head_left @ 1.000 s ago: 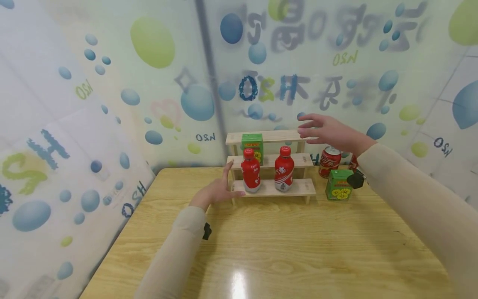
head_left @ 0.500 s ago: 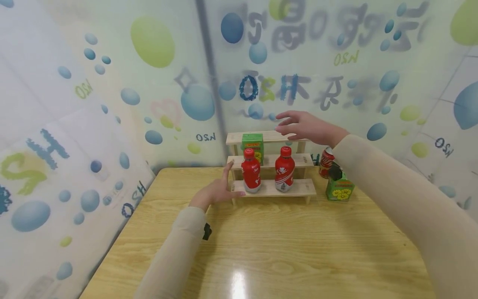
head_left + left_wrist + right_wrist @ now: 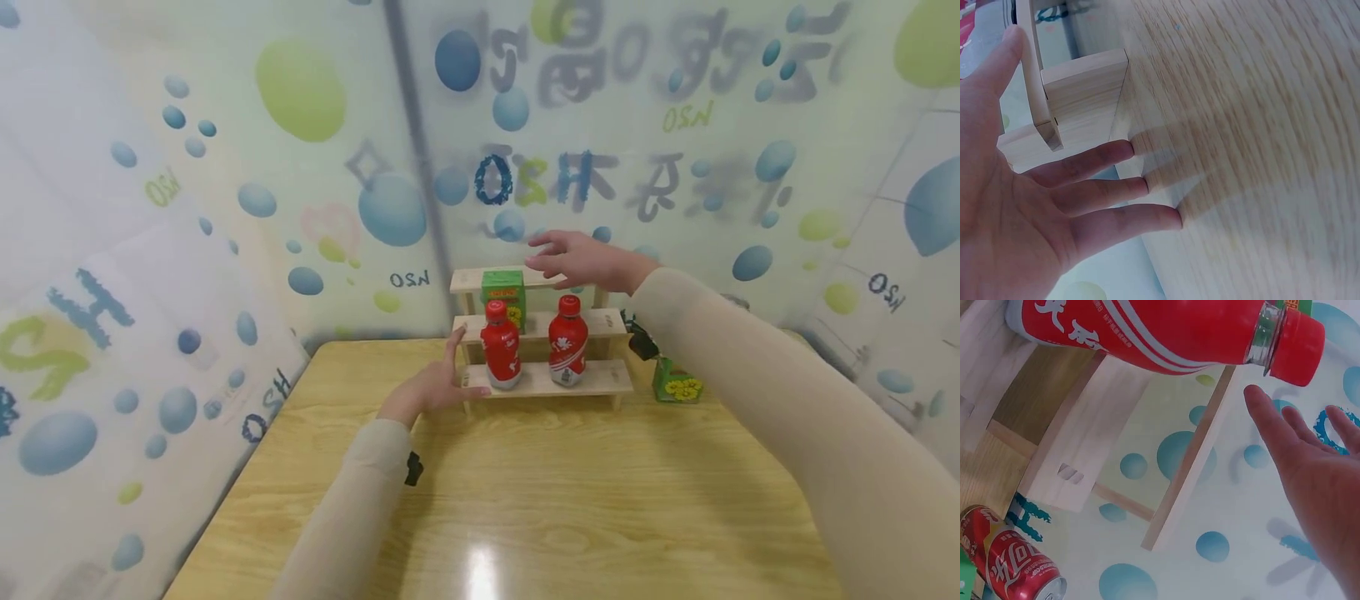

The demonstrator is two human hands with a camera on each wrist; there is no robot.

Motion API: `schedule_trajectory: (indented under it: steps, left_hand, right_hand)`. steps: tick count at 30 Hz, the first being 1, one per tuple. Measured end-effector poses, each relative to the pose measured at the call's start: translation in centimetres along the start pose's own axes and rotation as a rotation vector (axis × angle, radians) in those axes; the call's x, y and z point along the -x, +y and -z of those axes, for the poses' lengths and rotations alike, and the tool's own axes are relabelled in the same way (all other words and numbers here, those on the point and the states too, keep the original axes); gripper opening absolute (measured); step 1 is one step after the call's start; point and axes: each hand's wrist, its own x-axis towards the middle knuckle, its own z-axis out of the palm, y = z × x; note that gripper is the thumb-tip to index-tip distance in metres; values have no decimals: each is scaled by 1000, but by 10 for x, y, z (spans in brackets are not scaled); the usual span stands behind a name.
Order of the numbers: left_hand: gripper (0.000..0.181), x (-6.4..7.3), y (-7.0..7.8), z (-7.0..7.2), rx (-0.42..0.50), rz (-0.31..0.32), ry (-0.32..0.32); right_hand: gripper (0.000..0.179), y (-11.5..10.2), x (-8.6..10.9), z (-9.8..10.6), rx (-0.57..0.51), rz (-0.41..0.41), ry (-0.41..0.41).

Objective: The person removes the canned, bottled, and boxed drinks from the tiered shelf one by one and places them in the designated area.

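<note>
A three-tier wooden rack (image 3: 540, 322) stands at the back of the table. Two red bottles, a left one (image 3: 501, 346) and a right one (image 3: 568, 342), stand upright on its lowest tier. Behind the left bottle, a green carton (image 3: 503, 287) sits on the middle tier. My left hand (image 3: 435, 387) is at the rack's left end; in the left wrist view its thumb lies against the wood and the other fingers are straight, tips at the tabletop. My right hand (image 3: 581, 258), holding nothing, hovers by the top tier, above the right bottle, fingers loosely bent.
Right of the rack, a second green carton (image 3: 677, 383) stands on the wooden table (image 3: 525, 500), partly behind my right sleeve. A red drink can (image 3: 1013, 559) shows in the right wrist view. A patterned curtain (image 3: 337, 167) hangs close behind the rack.
My right hand has moved left, from the rack's right end to above the right bottle. Its sleeve now covers the can in the head view. My left hand stays at the rack.
</note>
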Motion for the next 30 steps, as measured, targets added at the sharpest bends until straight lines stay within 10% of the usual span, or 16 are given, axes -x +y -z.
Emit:
schedule_trajectory:
  steps: [13, 30]
  left_hand:
    - [126, 1, -2, 1, -4, 5, -9]
    - [126, 2, 0, 0, 18, 20, -16]
  right_hand:
    - [94, -3, -19, -24, 85, -71, -101]
    - [72, -1, -33, -26, 103, -75, -85]
